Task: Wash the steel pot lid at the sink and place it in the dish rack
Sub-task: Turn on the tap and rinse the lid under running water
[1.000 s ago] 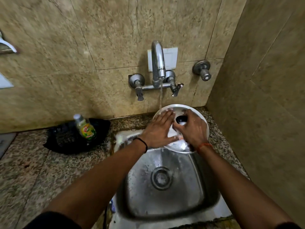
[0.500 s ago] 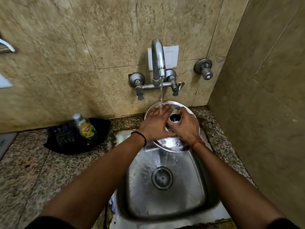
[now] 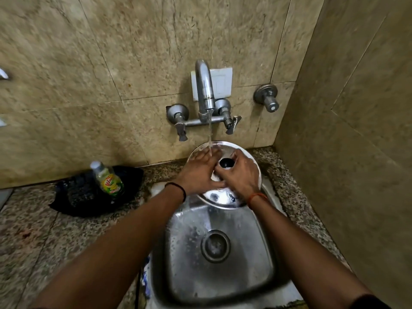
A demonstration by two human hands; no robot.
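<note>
The round steel pot lid (image 3: 219, 200) with a black knob (image 3: 225, 163) is held tilted over the back of the steel sink (image 3: 185, 253), under the running tap (image 3: 204, 90). My right hand (image 3: 240, 175) grips the lid around the knob. My left hand (image 3: 200, 172) lies flat on the lid's left side, fingers spread, and the thin water stream (image 3: 210, 134) falls onto its fingers. Most of the lid's middle is hidden by both hands. No dish rack is in view.
A small dish-soap bottle (image 3: 108, 179) stands on a black cloth or bag (image 3: 78, 197) on the speckled granite counter (image 3: 44, 237) left of the sink. A second wall valve (image 3: 267, 99) sits to the tap's right. A tiled side wall (image 3: 356, 152) closes in on the right.
The lid and both hands have shifted left and slightly back, so the stream now lands on my left hand's fingers instead of on the lid's left rim. My view has tilted a little.
</note>
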